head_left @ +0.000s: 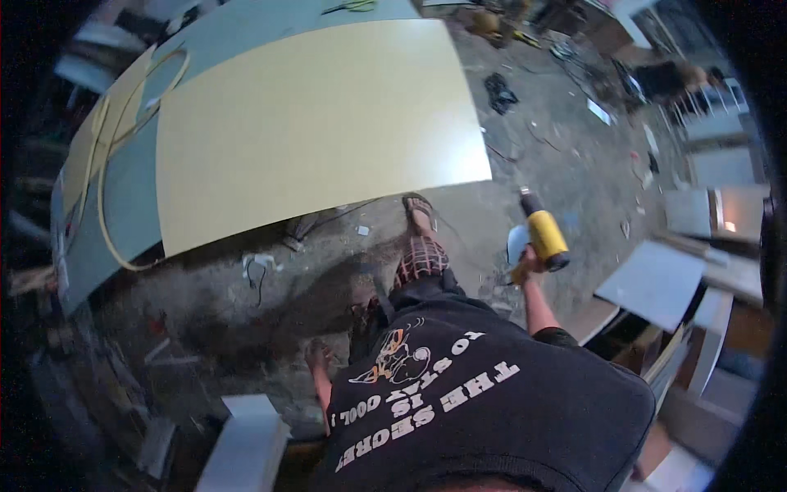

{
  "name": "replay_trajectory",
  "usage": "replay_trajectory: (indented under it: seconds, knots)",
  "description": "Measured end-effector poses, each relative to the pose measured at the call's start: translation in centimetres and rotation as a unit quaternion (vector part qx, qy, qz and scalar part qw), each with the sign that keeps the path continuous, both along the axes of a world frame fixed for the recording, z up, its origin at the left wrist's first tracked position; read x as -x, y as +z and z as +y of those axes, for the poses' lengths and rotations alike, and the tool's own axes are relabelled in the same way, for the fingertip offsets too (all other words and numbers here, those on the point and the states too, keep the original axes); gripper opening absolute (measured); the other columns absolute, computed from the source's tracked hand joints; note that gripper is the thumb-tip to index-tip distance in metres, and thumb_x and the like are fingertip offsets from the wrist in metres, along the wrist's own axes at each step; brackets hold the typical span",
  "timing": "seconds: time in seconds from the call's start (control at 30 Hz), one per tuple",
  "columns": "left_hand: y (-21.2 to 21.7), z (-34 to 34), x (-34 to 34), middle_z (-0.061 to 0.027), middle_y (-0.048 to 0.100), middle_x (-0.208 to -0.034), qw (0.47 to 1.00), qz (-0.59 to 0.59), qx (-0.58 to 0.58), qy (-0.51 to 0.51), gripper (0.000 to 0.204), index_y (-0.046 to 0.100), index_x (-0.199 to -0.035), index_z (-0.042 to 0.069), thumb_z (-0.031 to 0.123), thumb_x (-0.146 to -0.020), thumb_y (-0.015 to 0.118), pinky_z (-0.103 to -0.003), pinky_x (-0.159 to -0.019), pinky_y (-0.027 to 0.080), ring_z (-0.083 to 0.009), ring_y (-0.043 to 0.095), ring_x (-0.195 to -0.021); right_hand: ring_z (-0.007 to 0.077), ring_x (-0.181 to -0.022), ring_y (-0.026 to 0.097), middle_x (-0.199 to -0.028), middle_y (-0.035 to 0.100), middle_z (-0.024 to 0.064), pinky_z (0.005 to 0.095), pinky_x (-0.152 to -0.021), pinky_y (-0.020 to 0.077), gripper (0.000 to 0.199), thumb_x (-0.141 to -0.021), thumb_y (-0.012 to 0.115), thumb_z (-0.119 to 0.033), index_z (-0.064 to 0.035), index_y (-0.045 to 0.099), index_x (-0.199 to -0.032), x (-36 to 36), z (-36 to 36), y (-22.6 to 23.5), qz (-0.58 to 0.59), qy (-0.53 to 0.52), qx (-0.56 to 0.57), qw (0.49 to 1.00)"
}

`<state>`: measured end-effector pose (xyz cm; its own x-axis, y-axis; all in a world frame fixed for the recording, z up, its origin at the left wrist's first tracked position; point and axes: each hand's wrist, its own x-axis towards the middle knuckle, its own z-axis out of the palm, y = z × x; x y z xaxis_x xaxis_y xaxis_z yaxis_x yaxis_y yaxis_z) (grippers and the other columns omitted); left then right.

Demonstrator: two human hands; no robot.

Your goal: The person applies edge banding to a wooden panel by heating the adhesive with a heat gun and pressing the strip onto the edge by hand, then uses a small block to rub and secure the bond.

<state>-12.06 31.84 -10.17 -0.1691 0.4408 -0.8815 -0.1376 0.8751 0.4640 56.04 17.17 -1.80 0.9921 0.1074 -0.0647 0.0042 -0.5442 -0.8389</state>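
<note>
My right hand [531, 261] is wrapped round the handle of a yellow and black heat gun [547, 234]. The gun's metal nozzle points away from me, past the near right corner of a large cream sheet [320, 123]. At my left side hangs my left hand [318, 356], low over the floor, its fingers loosely apart with nothing in them. The cream sheet lies on a blue-green table [123, 213] in front of me. On the table's left part rests a long pale strip [102, 197] in loose loops.
A green-handled tool [351, 6] lies at the table's far edge. Scraps and a black bundle [500, 93] litter the concrete floor. Boards and panels [653, 283] are stacked at the right, with a white board [244, 443] at lower left. Another person [664, 80] is at far right.
</note>
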Motion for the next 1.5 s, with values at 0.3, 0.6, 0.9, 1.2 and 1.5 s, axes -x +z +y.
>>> replay_trajectory:
  seconds: [0.3, 0.6, 0.9, 1.2, 1.5]
  knots:
    - [11.2, 17.5, 10.8, -0.0047, 0.064, -0.094, 0.949, 0.102, -0.102, -0.280, 0.041, 0.051, -0.128, 0.011, 0.032, -0.094, 0.062, -0.027, -0.056, 0.043, -0.0160, 0.063, -0.074, 0.0152, -0.048, 0.053, -0.061, 0.055, 0.0012, 0.0305, -0.045, 0.0455, 0.012, -0.079, 0.068, -0.020, -0.0102, 0.061, -0.081, 22.9, 9.3, 6.3, 0.238, -0.123, -0.329, 0.905]
    - [13.4, 26.3, 14.6, -0.0075, 0.065, -0.099, 0.900, 0.130, -0.252, -0.330, 0.038, 0.050, -0.130, 0.001, 0.016, -0.096, 0.058, -0.024, -0.061, 0.046, -0.0120, 0.062, -0.078, 0.0175, -0.051, 0.053, -0.059, 0.054, 0.0020, 0.0326, -0.050, 0.0451, 0.017, -0.079, 0.065, -0.026, -0.0115, 0.058, -0.075, 23.3, 15.4, 5.0, 0.262, -0.070, -0.360, 0.893]
    - [21.4, 27.5, 29.0, -0.0067, 0.065, -0.105, 0.913, 0.211, -0.224, -0.267, 0.046, 0.050, -0.133, 0.002, 0.025, -0.095, 0.061, -0.026, -0.068, 0.049, -0.0132, 0.062, -0.085, 0.0152, -0.054, 0.053, -0.064, 0.053, 0.0036, 0.0301, -0.052, 0.0454, 0.012, -0.082, 0.061, -0.016, -0.0054, 0.057, -0.084, 37.8, 22.4, 4.7, 0.198, -0.070, -0.349, 0.913]
    - [24.8, 42.9, 26.8, -0.0132, 0.064, -0.113, 0.801, 0.215, -0.427, -0.360, 0.036, 0.056, -0.124, -0.001, 0.013, -0.091, 0.064, -0.034, -0.091, 0.048, -0.0219, 0.061, -0.103, 0.0138, -0.058, 0.054, -0.070, 0.056, 0.0028, 0.0300, -0.055, 0.0465, 0.011, -0.083, 0.061, -0.013, -0.0039, 0.059, -0.088, 49.5, 26.0, 2.6, 0.194, 0.038, -0.343, 0.918]
    - [26.5, 57.0, 28.5, -0.0158, 0.057, -0.118, 0.524, 0.295, -0.534, -0.594, 0.042, 0.059, -0.120, 0.005, 0.022, -0.083, 0.069, -0.046, -0.098, 0.041, -0.0343, 0.053, -0.111, 0.0205, -0.084, 0.059, -0.093, 0.062, 0.0042, 0.0357, -0.073, 0.0480, 0.023, -0.088, 0.063, -0.022, -0.0058, 0.061, -0.104, 66.1, 30.2, -4.5, 0.150, 0.187, -0.131, 0.962]
